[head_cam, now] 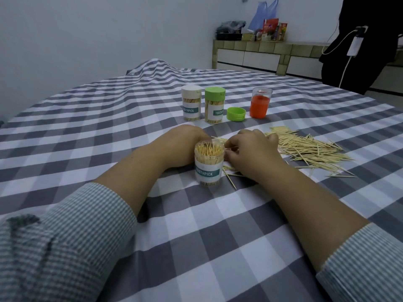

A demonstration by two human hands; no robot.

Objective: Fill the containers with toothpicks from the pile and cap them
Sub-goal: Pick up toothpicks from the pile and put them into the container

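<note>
Uncapped, full container (pixel 209 163) stands upright. Left hand (pixel 181 147) sits behind it, grip hidden. Right hand (pixel 250 149), just right, apparently pinches toothpicks; pile (pixel 309 147) spreads further right.

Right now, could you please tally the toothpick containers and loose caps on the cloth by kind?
Capped containers: 2, white-capped and green-capped
Open full container: 1
Loose green cap: 1
Orange-and-clear container: 1
Total: 5

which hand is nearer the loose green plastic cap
Right. The right hand lies just below the loose green plastic cap, by the pile; the left hand sits farther left.
</note>
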